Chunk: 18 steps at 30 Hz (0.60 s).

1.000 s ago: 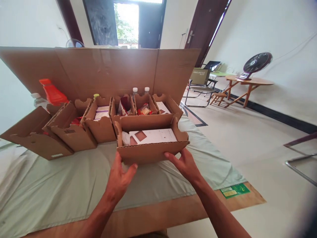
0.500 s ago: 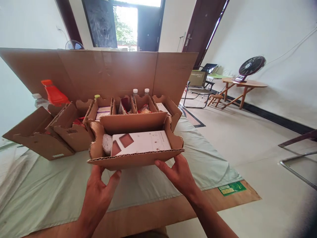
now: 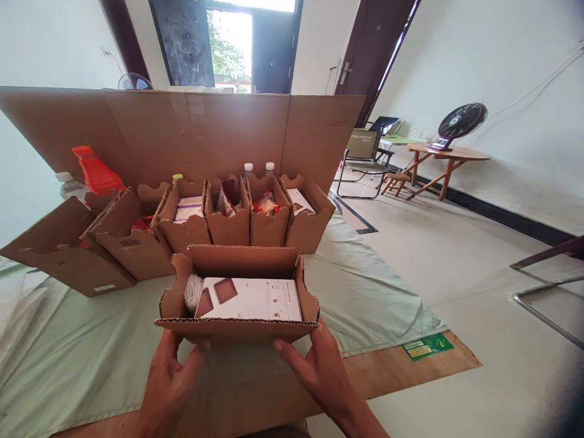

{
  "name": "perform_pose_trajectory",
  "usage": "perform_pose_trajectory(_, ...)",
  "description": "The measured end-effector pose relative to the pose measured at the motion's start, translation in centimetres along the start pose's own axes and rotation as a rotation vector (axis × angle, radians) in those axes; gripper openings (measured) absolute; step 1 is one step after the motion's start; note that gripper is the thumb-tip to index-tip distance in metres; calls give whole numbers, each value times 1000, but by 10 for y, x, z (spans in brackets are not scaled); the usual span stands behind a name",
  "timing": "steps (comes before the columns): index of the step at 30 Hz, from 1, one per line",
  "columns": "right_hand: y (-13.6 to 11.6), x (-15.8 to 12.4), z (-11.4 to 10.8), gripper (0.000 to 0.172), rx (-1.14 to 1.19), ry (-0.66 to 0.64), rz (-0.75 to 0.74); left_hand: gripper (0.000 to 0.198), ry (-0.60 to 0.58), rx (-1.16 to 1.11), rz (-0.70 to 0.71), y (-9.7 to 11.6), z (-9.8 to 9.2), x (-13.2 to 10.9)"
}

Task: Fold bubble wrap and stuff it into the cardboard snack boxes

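A cardboard box (image 3: 237, 331) with an open top and notched ends is in front of me, gripped at its near side by both hands. My left hand (image 3: 171, 377) holds its lower left corner, thumb on the front face. At the lower right, my right hand (image 3: 319, 368) has its thumb along the front and its other fingers hidden behind the end. Inside lie a white carton (image 3: 253, 298) with brown squares printed on it and a coil of white cord (image 3: 194, 291). Whether the box's base touches the cloth I cannot tell.
Several similar cardboard bins (image 3: 228, 225) stand in a row behind, holding packets and cartons. An orange bottle (image 3: 98, 173) and clear bottles show behind them, before a tall cardboard panel (image 3: 205, 128). A pale green cloth (image 3: 360, 292) covers the wooden table (image 3: 410, 371).
Both hands have brought the cardboard box lower and nearer to me, slightly left. The bins behind it now show more of their fronts.
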State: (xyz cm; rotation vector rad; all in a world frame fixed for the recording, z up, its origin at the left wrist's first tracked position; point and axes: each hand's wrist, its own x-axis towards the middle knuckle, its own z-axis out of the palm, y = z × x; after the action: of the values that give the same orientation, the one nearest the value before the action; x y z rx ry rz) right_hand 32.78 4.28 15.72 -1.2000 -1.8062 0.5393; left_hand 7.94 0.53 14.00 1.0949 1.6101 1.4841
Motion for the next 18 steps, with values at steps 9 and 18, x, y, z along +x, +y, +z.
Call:
perform_pose_trajectory(9, 20, -10, -1, 78, -61, -22, -59, 62, -35, -61, 7, -3, 6, 22)
perform_pose_trajectory(18, 60, 6, -29, 103, 28, -206, -72, 71, -77, -63, -77, -18, -7, 25)
